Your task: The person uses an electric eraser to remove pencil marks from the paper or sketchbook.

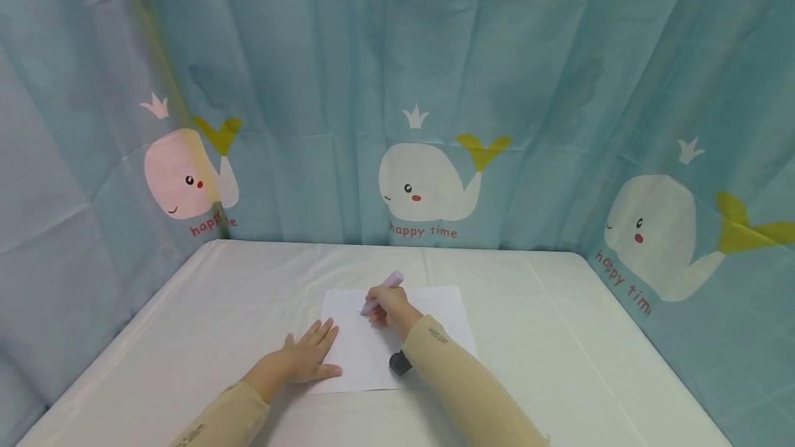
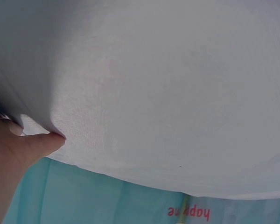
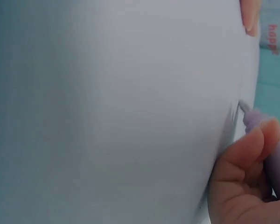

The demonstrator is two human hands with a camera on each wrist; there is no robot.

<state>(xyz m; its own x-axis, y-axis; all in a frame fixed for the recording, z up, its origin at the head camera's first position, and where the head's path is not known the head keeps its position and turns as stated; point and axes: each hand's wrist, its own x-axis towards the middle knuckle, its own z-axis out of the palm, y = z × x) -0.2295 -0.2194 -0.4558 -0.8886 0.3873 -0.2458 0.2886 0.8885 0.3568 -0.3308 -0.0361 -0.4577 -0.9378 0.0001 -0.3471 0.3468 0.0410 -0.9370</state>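
A sheet of white paper (image 1: 360,357) lies on the white-covered table. My right hand (image 1: 388,305) grips a light purple marker (image 1: 393,280) slantwise, its tip at the paper's upper left part. A short faint mark shows beside the tip in the head view. Up close in the right wrist view, thumb and fingers pinch the marker (image 3: 279,158) just behind its narrow tip. My left hand (image 1: 307,354) rests flat across the paper's left edge, fingers and thumb spread. In the left wrist view only part of the left hand (image 2: 18,147) shows, thumb stretched out.
A black rounded thing (image 1: 399,363) sits at the right sleeve, over the paper. The white tablecloth (image 1: 546,364) extends on both sides. Behind the table hangs a blue-green curtain (image 1: 310,185) with printed whales.
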